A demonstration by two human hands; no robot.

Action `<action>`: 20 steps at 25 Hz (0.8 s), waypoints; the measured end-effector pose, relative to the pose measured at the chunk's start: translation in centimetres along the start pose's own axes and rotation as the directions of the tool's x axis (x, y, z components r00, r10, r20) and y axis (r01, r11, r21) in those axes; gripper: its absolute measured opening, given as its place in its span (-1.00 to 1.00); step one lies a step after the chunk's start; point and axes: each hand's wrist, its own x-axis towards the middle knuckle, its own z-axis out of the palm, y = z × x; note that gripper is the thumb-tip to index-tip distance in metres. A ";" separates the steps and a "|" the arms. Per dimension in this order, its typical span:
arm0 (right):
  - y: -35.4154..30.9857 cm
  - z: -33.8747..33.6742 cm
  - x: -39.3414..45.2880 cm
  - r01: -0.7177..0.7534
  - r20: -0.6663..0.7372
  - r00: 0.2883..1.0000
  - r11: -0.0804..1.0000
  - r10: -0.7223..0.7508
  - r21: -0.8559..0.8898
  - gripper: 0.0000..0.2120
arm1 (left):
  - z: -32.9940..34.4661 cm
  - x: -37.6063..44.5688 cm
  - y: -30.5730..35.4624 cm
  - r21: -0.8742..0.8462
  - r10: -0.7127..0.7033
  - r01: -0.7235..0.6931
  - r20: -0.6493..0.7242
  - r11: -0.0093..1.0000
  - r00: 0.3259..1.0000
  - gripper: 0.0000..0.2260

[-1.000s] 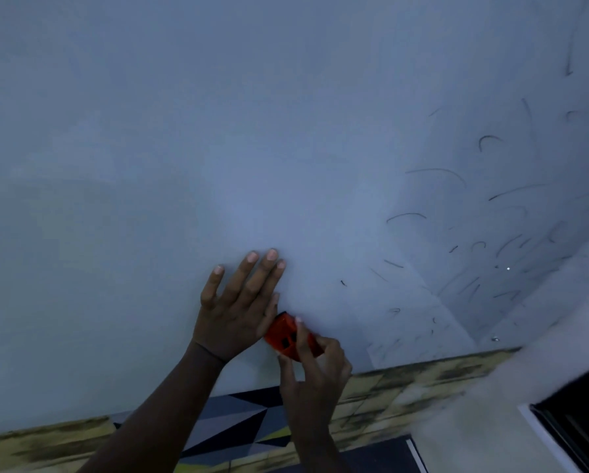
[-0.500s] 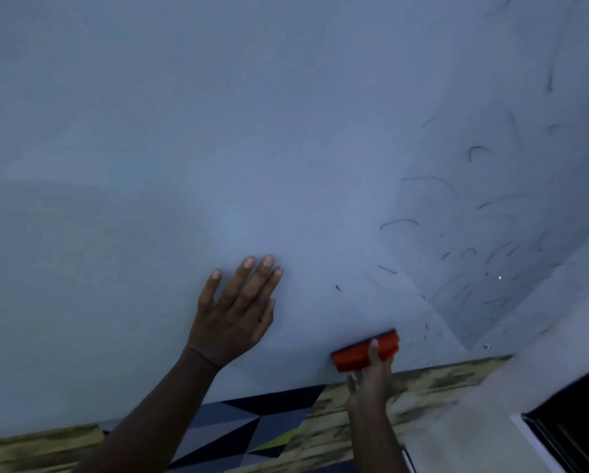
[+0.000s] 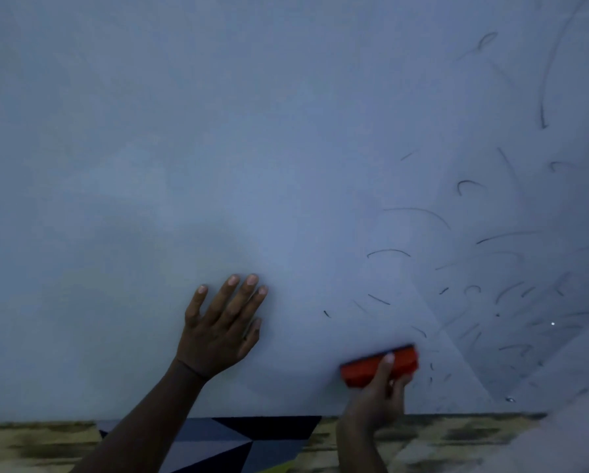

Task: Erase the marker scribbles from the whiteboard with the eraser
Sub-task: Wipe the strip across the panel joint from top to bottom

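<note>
A large whiteboard (image 3: 218,148) fills most of the view. Its left and middle are wiped, while thin black marker scribbles (image 3: 423,216) remain scattered over the right side. My left hand (image 3: 221,327) lies flat on the board with its fingers spread. My right hand (image 3: 376,401) grips an orange eraser (image 3: 365,368) and presses it on the board near the bottom edge. The eraser sits at the left fringe of the scribbles. Small marks lie just right of it.
Below the board's bottom edge runs a worn yellowish floor (image 3: 440,442). A mat with grey, black and dark blue triangles (image 3: 252,442) lies on it under my arms. A pale surface (image 3: 580,438) shows at the bottom right corner.
My right hand has carried the eraser from beside my left hand rightward along the board's lower part into the scribbles. My left hand has stayed flat in place.
</note>
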 end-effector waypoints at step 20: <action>-13.1 4.2 0.4 0.854 0.633 0.449 0.511 -0.631 -0.097 -0.22 | -0.1 0.0 0.1 -0.007 -0.011 0.011 0.007 1.000 1.000 -0.41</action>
